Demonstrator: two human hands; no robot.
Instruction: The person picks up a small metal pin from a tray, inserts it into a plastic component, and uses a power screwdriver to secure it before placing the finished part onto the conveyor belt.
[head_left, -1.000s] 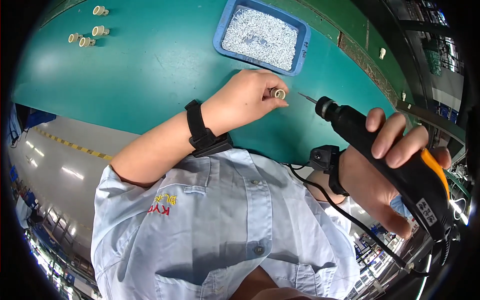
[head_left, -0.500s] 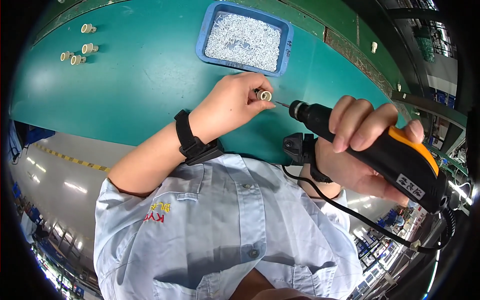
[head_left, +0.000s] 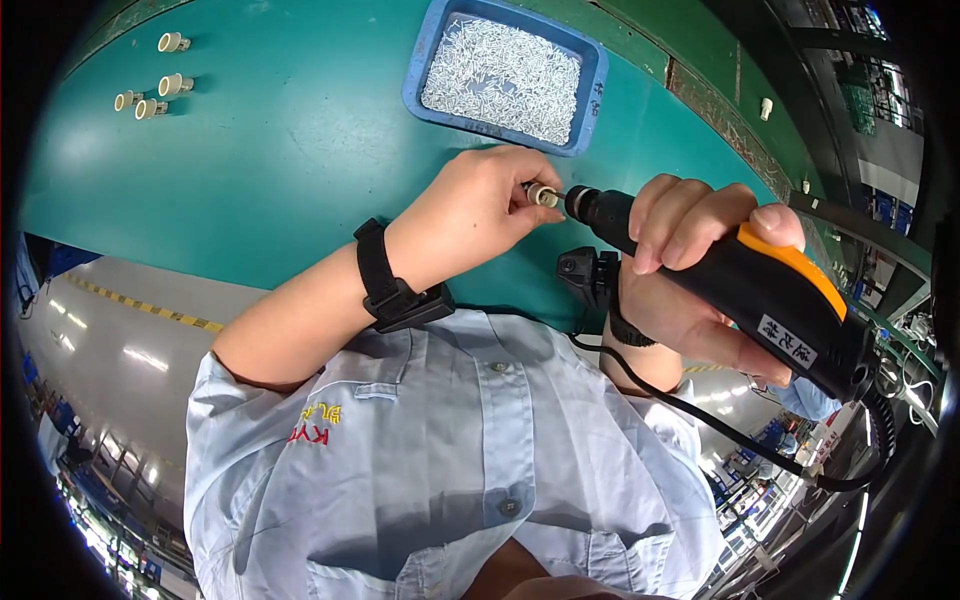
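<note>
Between the thumb and fingers of my left hand [head_left: 490, 200] is a small cream-coloured round fitting [head_left: 542, 195], its hollow end turned toward the right. My right hand [head_left: 695, 260] is wrapped round a black and orange electric screwdriver [head_left: 740, 280], which points left. The screwdriver's thin bit reaches into the fitting's opening; how deep it sits is hidden. Just beyond my left hand stands a blue tray [head_left: 415, 75] filled with many small silvery screws or pins [head_left: 500, 80].
Several similar cream fittings [head_left: 175, 84] lie at the far left of the green table [head_left: 270, 150]. A black cable [head_left: 720, 432] runs from the screwdriver past my right forearm. A small white piece [head_left: 766, 109] sits on the green ledge beyond the table's far right edge.
The screwdriver has moved left, and its bit has gone from a gap beside the fitting to inside its opening. My left hand holds the fitting slightly farther right.
</note>
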